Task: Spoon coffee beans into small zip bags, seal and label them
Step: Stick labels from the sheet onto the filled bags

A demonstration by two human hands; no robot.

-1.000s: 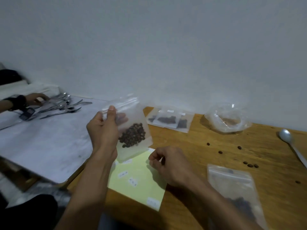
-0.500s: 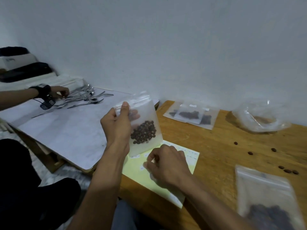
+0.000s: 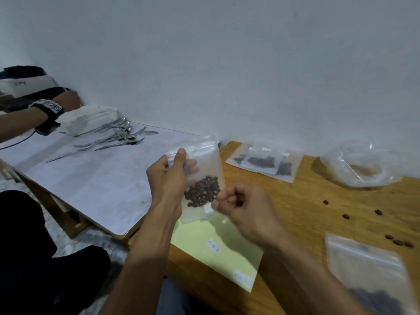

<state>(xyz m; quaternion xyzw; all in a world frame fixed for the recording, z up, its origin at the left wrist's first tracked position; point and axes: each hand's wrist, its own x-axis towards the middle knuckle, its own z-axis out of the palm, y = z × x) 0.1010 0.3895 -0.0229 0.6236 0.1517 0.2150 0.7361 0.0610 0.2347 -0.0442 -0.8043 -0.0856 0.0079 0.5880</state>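
My left hand (image 3: 169, 178) pinches the top left corner of a small clear zip bag (image 3: 208, 164) and holds it upright above the table edge. Dark coffee beans (image 3: 203, 191) lie in its lower half. My right hand (image 3: 245, 211) is raised beside the bag's lower right corner, pinching a small white label (image 3: 208, 209) that touches the bag. Below both hands lies a pale yellow label sheet (image 3: 218, 253) with a few white labels left on it.
Several filled bags (image 3: 266, 163) lie by the wall. A crumpled clear bag (image 3: 361, 167) sits at the right, loose beans (image 3: 378, 212) near it, another bean bag (image 3: 372, 278) at the lower right. Left, another person's hand (image 3: 66, 102) reaches over a white table with cutlery (image 3: 118, 138).
My right hand lifted off the yellow sheet with a white label and came up to the bag's lower corner. The other person's hand drew back from the cutlery toward the wall.
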